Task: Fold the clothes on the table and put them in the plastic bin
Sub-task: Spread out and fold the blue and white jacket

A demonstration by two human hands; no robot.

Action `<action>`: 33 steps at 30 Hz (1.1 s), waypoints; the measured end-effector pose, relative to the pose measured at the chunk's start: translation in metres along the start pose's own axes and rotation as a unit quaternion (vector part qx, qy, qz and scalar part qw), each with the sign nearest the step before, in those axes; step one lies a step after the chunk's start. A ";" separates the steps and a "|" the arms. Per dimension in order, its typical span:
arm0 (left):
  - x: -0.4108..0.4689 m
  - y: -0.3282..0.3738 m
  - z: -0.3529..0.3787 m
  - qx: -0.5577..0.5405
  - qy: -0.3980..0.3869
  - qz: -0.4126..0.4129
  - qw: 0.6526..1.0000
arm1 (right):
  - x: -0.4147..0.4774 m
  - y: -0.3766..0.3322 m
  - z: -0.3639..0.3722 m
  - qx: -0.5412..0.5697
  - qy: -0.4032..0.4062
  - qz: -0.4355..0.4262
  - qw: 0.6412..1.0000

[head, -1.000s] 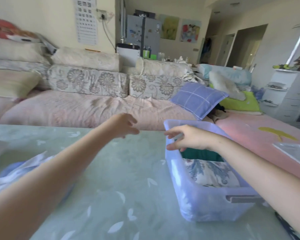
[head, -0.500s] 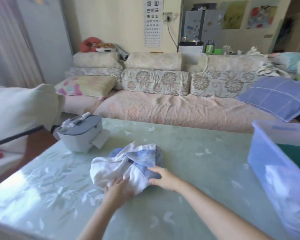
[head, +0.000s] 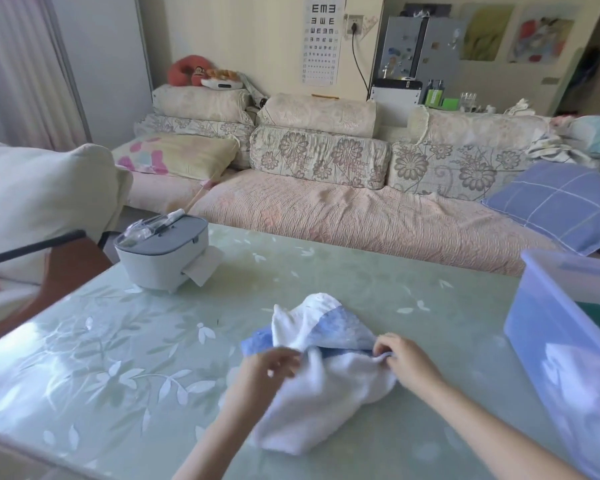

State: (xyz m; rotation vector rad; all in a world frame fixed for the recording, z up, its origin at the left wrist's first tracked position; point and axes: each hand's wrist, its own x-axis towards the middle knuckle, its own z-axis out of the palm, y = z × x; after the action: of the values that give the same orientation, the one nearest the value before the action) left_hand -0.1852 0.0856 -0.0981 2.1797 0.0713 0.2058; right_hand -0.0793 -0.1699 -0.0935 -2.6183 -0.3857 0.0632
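- White-and-blue cloth [head: 326,372] lay bunched on the table [head: 118,358], near its front edge.
- I saw the right hand [head: 407,360] pinching the cloth's raised edge, fingers curled.
- The left hand [head: 267,374], blurred, gripped the same edge further left.
- The bin [head: 551,344] stood to the right, apart from the cloth.
- A tissue box [head: 163,261] sat far left.

A white plastic tissue box with a grey lid [head: 161,258] has a white tissue [head: 205,268] sticking out of its side. Behind it runs a pink quilted sofa [head: 361,216] backed by floral beige cushions [head: 319,157]. A blue checked pillow [head: 555,206] lies at the sofa's right end.
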 end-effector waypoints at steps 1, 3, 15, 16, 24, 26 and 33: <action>0.006 0.000 -0.002 0.016 0.051 0.005 0.999 | 0.000 0.015 -0.009 0.016 0.024 0.030 0.999; 0.018 -0.005 0.000 0.083 0.059 0.001 0.995 | -0.004 0.034 -0.022 0.055 0.061 0.097 0.992; 0.025 0.002 0.066 -0.016 -0.028 -0.093 0.995 | -0.021 -0.057 0.028 -0.066 -0.002 0.089 0.994; 0.023 0.003 0.066 -0.009 -0.035 -0.097 0.995 | -0.020 -0.058 0.035 -0.087 0.002 0.079 0.993; 0.020 -0.003 0.031 -0.040 0.066 -0.130 0.989 | -0.014 -0.019 -0.005 0.201 0.220 0.113 0.948; 0.020 -0.003 0.019 -0.006 0.114 -0.115 0.987 | -0.014 0.010 -0.037 0.263 0.262 0.155 0.915; 0.021 0.011 0.026 0.179 0.188 -0.013 0.966 | -0.023 0.079 -0.066 0.197 0.182 0.272 0.924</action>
State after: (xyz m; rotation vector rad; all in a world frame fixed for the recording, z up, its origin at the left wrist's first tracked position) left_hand -0.1607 0.0607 -0.1016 2.4682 0.3772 0.6328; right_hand -0.0731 -0.2729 -0.0736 -2.1921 0.4471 -0.1474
